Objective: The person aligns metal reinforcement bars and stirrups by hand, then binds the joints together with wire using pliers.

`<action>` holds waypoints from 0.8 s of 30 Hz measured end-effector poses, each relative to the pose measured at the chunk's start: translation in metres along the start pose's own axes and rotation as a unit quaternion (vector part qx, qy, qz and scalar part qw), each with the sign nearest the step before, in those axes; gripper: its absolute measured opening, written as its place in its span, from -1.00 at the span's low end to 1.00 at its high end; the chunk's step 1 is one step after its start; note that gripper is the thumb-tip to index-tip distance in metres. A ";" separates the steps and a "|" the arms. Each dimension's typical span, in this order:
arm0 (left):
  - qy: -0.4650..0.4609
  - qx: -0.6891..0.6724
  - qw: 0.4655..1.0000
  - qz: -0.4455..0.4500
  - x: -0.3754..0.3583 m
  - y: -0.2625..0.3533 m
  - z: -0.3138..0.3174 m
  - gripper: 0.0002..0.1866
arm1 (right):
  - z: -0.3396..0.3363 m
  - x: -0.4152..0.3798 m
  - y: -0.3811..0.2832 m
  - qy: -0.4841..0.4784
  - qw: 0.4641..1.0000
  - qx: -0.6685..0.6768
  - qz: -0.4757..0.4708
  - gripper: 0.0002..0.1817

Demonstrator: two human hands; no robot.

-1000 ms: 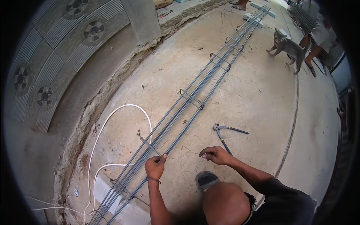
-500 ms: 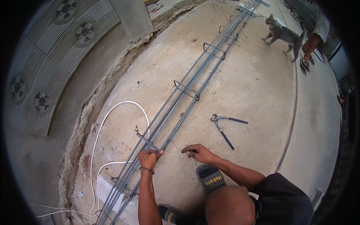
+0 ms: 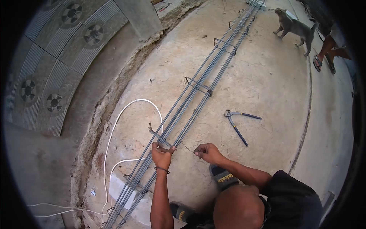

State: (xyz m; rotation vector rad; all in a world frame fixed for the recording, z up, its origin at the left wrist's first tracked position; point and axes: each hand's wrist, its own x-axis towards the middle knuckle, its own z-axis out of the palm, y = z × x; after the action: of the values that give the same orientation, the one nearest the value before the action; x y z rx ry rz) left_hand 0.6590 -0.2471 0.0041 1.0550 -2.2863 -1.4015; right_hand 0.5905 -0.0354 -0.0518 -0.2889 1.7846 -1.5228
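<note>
A long cage of steel rebar (image 3: 201, 81) with square stirrups (image 3: 225, 45) runs diagonally over the concrete floor. My left hand (image 3: 162, 154) is closed on a stirrup (image 3: 160, 138) where it meets the bars, thumb near the right-hand bar. To the right of the cage my right hand (image 3: 209, 153) is closed in a pinch on a thin tie wire (image 3: 186, 146), which runs toward the bar by my left thumb. End-cutting pincers (image 3: 235, 119) with blue handles lie spread apart on the floor, up and right of my right hand.
A white cable (image 3: 127, 104) loops left of the cage. A pale block (image 3: 118, 191) sits under its near end. At upper right stand a grey cat (image 3: 295, 28) and a person's sandalled feet (image 3: 317, 63). Patterned tiles (image 3: 57, 68) lean at left.
The view has shifted, so the scene sits further right. My left hand stays on the stirrup, my right hand still pinches the wire. The person's legs at upper right have changed position.
</note>
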 end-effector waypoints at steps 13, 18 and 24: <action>-0.017 -0.115 0.986 -0.121 -0.002 -0.001 -0.003 -0.40 | 0.016 0.002 0.000 0.071 0.996 0.015 -0.060 -0.82; -0.011 -0.103 0.994 -0.024 -0.011 -0.001 -0.005 -0.32 | 0.003 -0.020 -0.002 0.034 0.999 -0.028 -0.011 -0.83; -0.034 -0.089 0.995 -0.019 -0.010 -0.004 -0.004 -0.32 | 0.012 0.005 -0.007 0.132 0.991 -0.013 -0.033 -0.83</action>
State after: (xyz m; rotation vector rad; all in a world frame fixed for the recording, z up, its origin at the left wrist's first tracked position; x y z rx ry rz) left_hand 0.6702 -0.2442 0.0044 1.0140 -2.1493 -1.6442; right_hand 0.5933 -0.0491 -0.0472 -0.1644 2.0180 -1.6475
